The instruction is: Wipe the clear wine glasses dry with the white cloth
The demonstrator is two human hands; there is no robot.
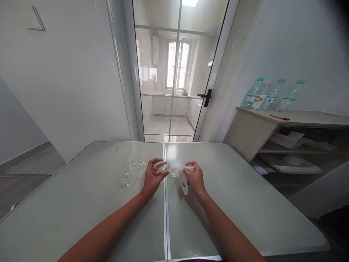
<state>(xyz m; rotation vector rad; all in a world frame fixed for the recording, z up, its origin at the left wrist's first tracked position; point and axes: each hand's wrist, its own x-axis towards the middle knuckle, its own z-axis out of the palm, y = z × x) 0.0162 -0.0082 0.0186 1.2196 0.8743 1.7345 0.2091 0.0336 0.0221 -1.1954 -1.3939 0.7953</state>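
My left hand (155, 175) is wrapped round the bowl of a clear stemmed glass (163, 166). The glass is tipped on its side, its round foot (175, 171) pointing right. In my right hand (195, 175) a white cloth (185, 185) is bunched, one end hanging below the fingers. The cloth is just right of the glass's foot, apart from it. Left of my left hand, several more clear stemmed glasses (141, 163) are grouped on the table; their outlines overlap and are hard to tell apart.
The pale table (231, 214) has a metal seam (166, 225) down its middle. A glass door (174, 80) with a black handle (207, 97) stands beyond it. At right, a wooden shelf unit (245, 127) carries several empty plastic bottles (268, 96) and a brush-like stick (279, 117).
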